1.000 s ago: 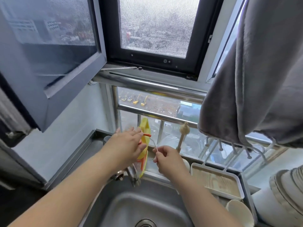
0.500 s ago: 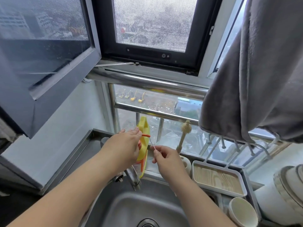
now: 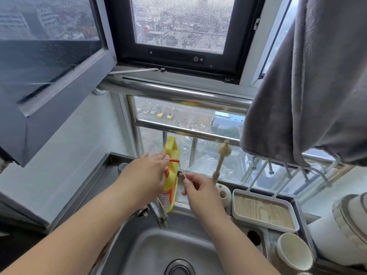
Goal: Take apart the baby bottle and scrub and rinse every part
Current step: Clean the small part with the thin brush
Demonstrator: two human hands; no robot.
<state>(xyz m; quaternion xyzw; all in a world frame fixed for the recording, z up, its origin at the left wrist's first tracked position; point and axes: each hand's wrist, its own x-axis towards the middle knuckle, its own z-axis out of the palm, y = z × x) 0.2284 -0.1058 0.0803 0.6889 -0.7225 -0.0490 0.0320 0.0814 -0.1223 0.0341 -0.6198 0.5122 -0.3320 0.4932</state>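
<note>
a: left hand (image 3: 148,174) on the yellow bottle (image 3: 171,171), fingers over its orange spout (image 3: 174,160).
b: right hand (image 3: 198,188) pinches a thin brush (image 3: 181,171) beside the spout, above the sink (image 3: 178,245). baby bottle not visible.

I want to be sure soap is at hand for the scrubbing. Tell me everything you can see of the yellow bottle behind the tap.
The yellow bottle looks like plastic, with a built-in handle at its top, an orange pump nozzle and a reddish label low down. It stands upright on the sill behind the faucet. The left hand covers its pump side; contact is not visible.
</note>
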